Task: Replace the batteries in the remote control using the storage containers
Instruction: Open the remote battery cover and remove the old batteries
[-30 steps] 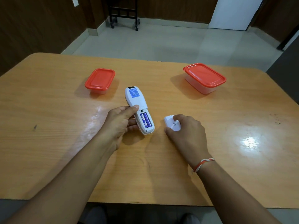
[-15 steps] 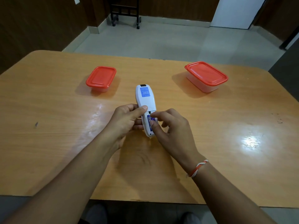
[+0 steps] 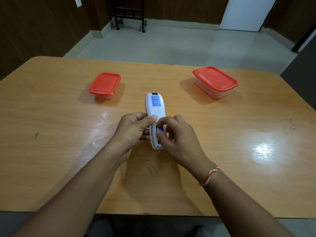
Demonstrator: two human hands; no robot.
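Observation:
A white remote control (image 3: 154, 109) lies back side up over the table's middle, a blue label near its far end. My left hand (image 3: 133, 131) grips its left side at the open battery compartment. My right hand (image 3: 178, 140) reaches in from the right, thumb and index finger pinching a blue battery (image 3: 160, 129) that sits in the compartment. Most of the compartment is hidden by my fingers. The battery cover is not visible. Both red-lidded clear containers are shut: a small one (image 3: 104, 85) at the far left and a larger one (image 3: 215, 81) at the far right.
The wooden table (image 3: 51, 151) has rounded far corners, and its near edge runs just above my feet. Beyond it are a tiled floor, a dark wheeled frame (image 3: 130, 16) and a white door (image 3: 246, 12).
My right hand left the white battery cover on the table and moved left onto the remote's open compartment. It now pinches a battery there. My left hand has shifted the remote slightly right.

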